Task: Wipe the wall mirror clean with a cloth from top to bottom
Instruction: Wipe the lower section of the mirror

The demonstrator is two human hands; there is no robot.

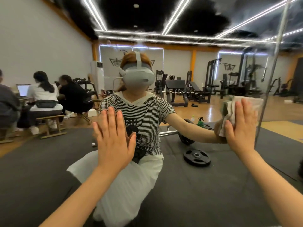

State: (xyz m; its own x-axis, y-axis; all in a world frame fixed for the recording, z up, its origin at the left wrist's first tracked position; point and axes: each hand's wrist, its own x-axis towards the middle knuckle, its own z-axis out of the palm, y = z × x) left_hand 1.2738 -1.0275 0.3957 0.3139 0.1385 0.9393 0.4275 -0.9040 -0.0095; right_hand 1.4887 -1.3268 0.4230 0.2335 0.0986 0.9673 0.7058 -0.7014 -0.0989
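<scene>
The wall mirror (188, 185) fills almost the whole view and reflects a gym and me kneeling before it. My left hand (113, 138) lies flat on the glass at centre left, fingers straight and spread, holding nothing. My right hand (241, 126) presses a pale grey-white cloth (229, 108) flat against the glass at the right, fingers straight. The cloth bunches out above and to the left of that hand. A vertical seam (270, 79) between mirror panels runs just right of the cloth. The upper glass looks streaky and hazy.
Everything else is a reflection: people seated at a laptop (23, 90) on the left, weight machines (213, 82) at the back, a barbell and weight plate (196, 156) on dark floor mats, and a green spray bottle (200, 122) behind me.
</scene>
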